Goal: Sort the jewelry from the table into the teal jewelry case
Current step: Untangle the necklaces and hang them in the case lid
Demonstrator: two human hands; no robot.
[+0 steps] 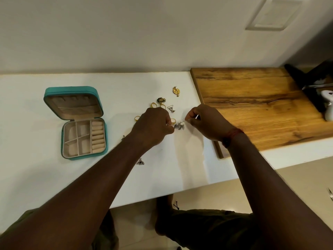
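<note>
Our left grip point(153, 127) and right grip point(205, 123) both pinch 1 silver chain point(179, 126); the teal jewelry case point(54, 93) lies open nearer the left edge of the desk point(36, 168).

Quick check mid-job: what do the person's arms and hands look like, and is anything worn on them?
Both forearms are bare, with no sleeves in view and no gloves. The left hand and its wrist show nothing worn. Behind the right hand, the wrist wears a thin red thread band, darker toward its lower side. No rings can be seen, though most fingers are curled out of view.
</note>
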